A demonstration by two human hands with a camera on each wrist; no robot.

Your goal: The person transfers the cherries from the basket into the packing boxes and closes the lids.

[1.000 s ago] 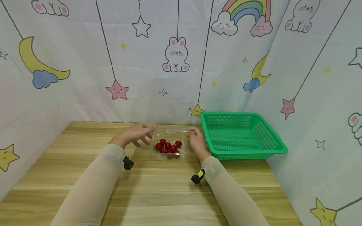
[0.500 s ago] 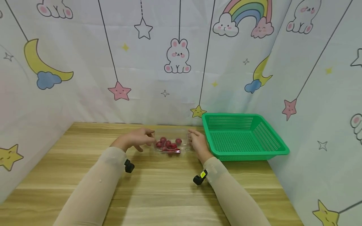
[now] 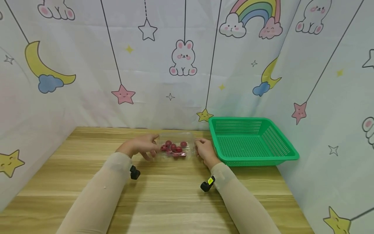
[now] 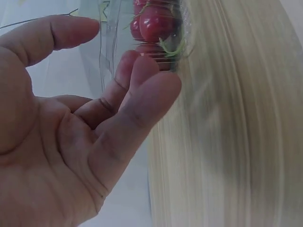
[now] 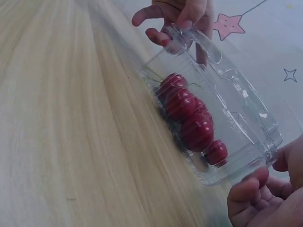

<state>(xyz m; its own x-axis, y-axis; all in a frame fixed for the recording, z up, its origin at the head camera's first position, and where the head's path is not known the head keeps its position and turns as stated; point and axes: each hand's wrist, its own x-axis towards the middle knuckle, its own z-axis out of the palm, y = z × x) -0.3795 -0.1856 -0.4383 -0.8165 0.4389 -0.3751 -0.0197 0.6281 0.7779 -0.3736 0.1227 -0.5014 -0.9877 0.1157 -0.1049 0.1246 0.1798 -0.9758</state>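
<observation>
A clear plastic clamshell box holding several red cherries lies on the table, its lid down over the fruit. Whether the lid is latched cannot be told. At its left end is my left hand, thumb apart from the fingers. In the left wrist view, the fingertips reach the box wall and the thumb tip lies near the rim. My right hand is at the other end; in the right wrist view its thumb and curled forefinger pinch the box's corner. Green stems show among the cherries.
A green plastic basket stands to the right of the box, close to my right hand. The wooden table meets a cloth backdrop with cartoon prints behind and at the sides. Both wrists wear small black cameras.
The lid has come down over the cherries, which now show through plastic. My left hand has moved in lower against the box's left end. The right hand stays at the right end.
</observation>
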